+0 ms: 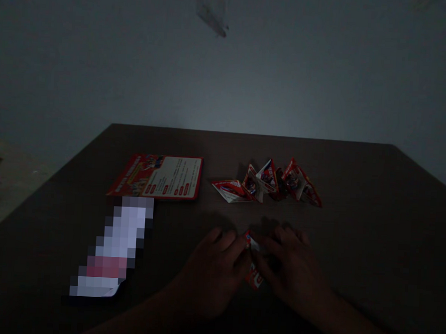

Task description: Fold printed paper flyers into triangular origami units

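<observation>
Between my two hands, a small red and white printed paper piece (pixel 255 278) lies on the dark table (pixel 167 224). My left hand (pixel 220 264) has its fingers closed on the paper's upper left part. From the right, my right hand (pixel 292 265) pinches the same piece with thumb and index finger, its other fingers curled. Both hands partly cover the paper. Beyond them stand several folded red and white paper shapes (pixel 267 177), touching one another in a row.
A red and white printed sheet or booklet (pixel 177 177) lies at the back left. In front of it is a phone-like device with a bright, pixelated screen (pixel 120 236). A grey wall (pixel 287 80) rises behind the table.
</observation>
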